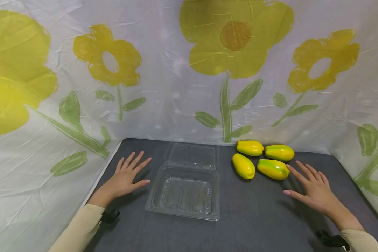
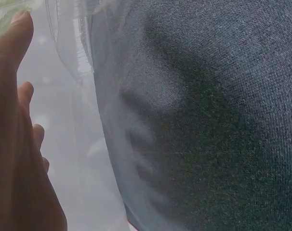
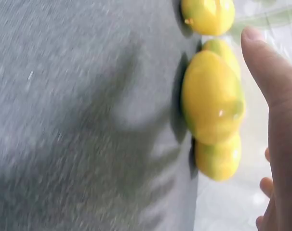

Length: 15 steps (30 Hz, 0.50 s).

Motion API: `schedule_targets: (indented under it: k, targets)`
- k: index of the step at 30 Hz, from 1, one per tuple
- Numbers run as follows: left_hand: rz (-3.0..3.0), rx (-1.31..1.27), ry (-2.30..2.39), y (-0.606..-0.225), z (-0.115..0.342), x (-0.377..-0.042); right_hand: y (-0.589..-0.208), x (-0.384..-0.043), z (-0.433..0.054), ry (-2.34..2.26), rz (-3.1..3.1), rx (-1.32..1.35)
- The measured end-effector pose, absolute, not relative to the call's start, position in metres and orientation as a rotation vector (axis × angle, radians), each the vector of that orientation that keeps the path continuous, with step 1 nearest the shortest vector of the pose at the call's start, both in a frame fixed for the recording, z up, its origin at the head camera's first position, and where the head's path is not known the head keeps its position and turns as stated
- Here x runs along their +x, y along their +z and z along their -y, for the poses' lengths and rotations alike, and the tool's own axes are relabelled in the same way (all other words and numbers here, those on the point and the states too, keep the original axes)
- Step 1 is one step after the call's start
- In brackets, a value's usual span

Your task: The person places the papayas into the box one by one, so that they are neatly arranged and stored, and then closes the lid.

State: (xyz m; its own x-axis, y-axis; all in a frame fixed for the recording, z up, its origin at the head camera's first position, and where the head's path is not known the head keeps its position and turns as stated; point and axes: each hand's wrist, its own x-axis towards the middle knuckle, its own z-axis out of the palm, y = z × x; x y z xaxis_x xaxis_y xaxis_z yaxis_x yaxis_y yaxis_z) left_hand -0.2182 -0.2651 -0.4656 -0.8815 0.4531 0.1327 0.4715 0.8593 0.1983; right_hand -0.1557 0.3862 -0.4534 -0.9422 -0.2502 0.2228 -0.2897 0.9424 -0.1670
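A clear plastic clamshell box [image 1: 182, 216] lies on the dark cloth with its lid [image 1: 193, 154] folded back, nothing inside it. To its right sit several glossy yellow-green fruits that look like small papayas, among them a front one [image 1: 273, 169] and a left one [image 1: 244, 166]. My left hand [image 1: 124, 178] hovers left of the box, fingers spread, holding nothing. My right hand [image 1: 313, 189] is spread in the same way, just right of the front fruit, also holding nothing. The right wrist view shows a near fruit [image 3: 212, 96] beside the thumb, with a gap between them.
Dark grey cloth [image 1: 249, 217] covers the table, whose left edge [image 1: 105, 162] runs close by my left arm. A white curtain [image 1: 163, 105] with printed yellow flowers hangs behind the table and along both sides.
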Motion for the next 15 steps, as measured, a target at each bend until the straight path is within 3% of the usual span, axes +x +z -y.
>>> schedule_targets:
  k: [15]
  targets:
    - [2.909, -0.813, -0.363, -0.465, 0.258, -0.214, -0.443, -0.175, -0.343, 0.424, 2.882, 0.475]
